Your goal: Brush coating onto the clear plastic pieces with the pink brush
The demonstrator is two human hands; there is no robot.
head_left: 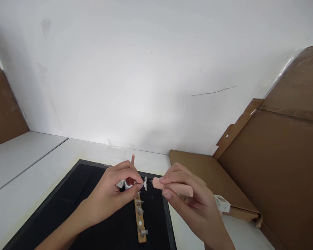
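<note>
My left hand [114, 194] pinches a small clear, wing-shaped piece [145, 183] between thumb and forefinger. Just to its right, my right hand [190, 201] grips a thick pink pen-like tool [181, 189], whose thin tip points left, close to the clear piece. Below the fingertips, a narrow wooden strip [141, 234] carries several similar clear pieces and lies on a black mat [106, 225]. Behind my left fingers sits a small round container [129, 184] with dark red in it, partly hidden. A thin pink stick [133, 159] rises behind that hand.
A flat cardboard box [198, 163] lies at the right, with a small white patterned box [222, 203] beside my right hand. Tall cardboard panels [284, 156] stand at both sides. A clear tray [116, 149] is near the white wall on the white table [54, 156].
</note>
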